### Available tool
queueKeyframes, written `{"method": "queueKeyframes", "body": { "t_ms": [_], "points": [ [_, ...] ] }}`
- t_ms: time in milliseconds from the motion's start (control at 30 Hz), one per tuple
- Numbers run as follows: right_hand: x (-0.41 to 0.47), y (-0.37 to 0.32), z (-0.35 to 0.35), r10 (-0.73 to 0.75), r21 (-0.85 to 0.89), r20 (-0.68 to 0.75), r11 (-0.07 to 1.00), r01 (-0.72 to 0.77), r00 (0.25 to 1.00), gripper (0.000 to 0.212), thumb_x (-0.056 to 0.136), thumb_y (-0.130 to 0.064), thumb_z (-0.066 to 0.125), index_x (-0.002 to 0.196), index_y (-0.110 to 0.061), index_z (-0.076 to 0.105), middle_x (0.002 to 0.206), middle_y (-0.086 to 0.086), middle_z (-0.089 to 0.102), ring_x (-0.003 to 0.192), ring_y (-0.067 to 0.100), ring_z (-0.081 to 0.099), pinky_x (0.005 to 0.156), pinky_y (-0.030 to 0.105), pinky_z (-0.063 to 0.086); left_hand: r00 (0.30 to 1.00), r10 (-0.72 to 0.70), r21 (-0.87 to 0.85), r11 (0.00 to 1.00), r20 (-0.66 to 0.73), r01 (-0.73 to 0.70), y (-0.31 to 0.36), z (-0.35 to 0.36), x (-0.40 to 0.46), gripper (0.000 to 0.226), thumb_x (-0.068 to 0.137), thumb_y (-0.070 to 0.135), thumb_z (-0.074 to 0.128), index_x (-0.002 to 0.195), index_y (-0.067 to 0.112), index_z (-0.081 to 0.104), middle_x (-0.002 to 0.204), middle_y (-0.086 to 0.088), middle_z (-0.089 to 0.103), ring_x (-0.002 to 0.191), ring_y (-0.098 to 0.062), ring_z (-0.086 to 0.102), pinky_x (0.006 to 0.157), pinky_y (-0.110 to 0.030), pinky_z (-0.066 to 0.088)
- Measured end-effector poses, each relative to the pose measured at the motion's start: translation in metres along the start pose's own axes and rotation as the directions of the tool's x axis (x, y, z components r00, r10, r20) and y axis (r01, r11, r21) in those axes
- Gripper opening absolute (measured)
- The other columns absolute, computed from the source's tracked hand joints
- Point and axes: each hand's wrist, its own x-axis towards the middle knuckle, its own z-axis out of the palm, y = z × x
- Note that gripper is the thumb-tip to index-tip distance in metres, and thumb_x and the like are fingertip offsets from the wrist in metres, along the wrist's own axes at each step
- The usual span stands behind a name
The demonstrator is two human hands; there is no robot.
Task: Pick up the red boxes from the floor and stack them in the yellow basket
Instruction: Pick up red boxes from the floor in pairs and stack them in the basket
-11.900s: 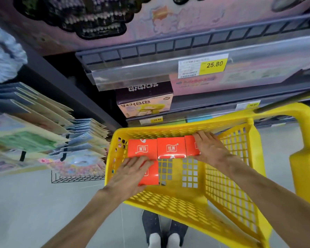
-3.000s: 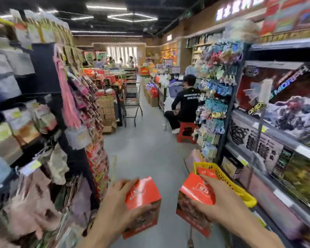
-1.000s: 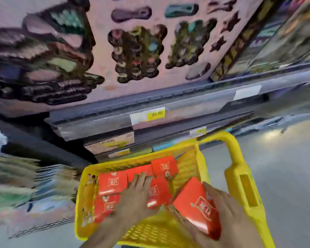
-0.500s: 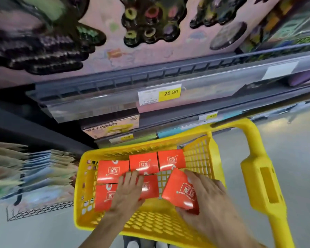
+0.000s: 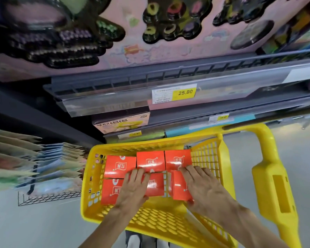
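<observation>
**Sixth red box being seated in the near row of the basket**

The fingers (image 5: 187, 173) of the right hand (image 5: 207, 189) are spread over a tilted red box (image 5: 179, 187), which is grasped from above and pressed toward the basket floor at about 3 o'clock of the load. The fingers (image 5: 135, 176) of the left hand (image 5: 133, 189) lie flat and released on the middle near box (image 5: 155, 184), which is steadied rather than gripped.

The tilted box is best levelled and slid leftward until it is flush against the middle box, with its far edge brought up to the back row. The left hand should probably be kept in place so that the neighbours are not pushed out of line.

Three red boxes (image 5: 150, 161) are set side by side at 12 o'clock, and another box (image 5: 112, 191) lies at 9 o'clock. All sit inside the yellow basket (image 5: 208, 158). Its mesh wall stands close at 3 o'clock and leaves little room for the knuckles. The basket handle (image 5: 274, 185) rises further right. Store shelves with a price tag (image 5: 174, 93) are seen beyond, and hanging packets (image 5: 34, 163) at 9 o'clock.
</observation>
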Motion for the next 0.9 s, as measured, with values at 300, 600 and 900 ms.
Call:
{"method": "queueKeyframes", "body": {
  "t_ms": [300,600,900],
  "points": [
    [0.001,-0.004,0.004,-0.069,0.024,-0.008,0.997,0.069,0.998,0.095,0.042,-0.049,0.078,0.126,-0.011,0.056,0.113,0.005,0.061,0.097,0.025,0.062,0.084,0.042,0.055,1.0,-0.017,0.022,1.0,-0.006,0.017,0.002,0.002,0.0,0.089,0.072,0.054,0.079,0.139,0.009,0.042,0.128,-0.013,0.045,0.119,-0.032,0.043,0.104,-0.05,0.04],
    [0.047,0.002,0.053,-0.1,0.061,0.148,0.994,0.091,0.984,0.096,0.078,-0.026,0.074,0.152,-0.013,0.014,0.149,0.004,0.027,0.138,0.025,0.028,0.114,0.039,0.028,0.998,-0.009,0.014,1.0,-0.064,0.01,0.001,0.009,0.001,0.091,0.069,0.053,0.082,0.139,0.009,0.044,0.128,-0.015,0.047,0.119,-0.033,0.045,0.103,-0.05,0.042],
    [0.047,-0.002,0.095,-0.023,0.123,0.005,0.992,0.022,1.0,0.113,0.052,-0.035,0.092,0.148,-0.016,0.034,0.131,0.008,0.046,0.117,0.027,0.046,0.094,0.039,0.048,0.998,-0.015,0.034,0.999,-0.067,0.017,0.003,0.008,-0.002,0.093,0.069,0.053,0.083,0.141,0.008,0.044,0.13,-0.015,0.045,0.12,-0.033,0.045,0.104,-0.049,0.043]
  ]
}}
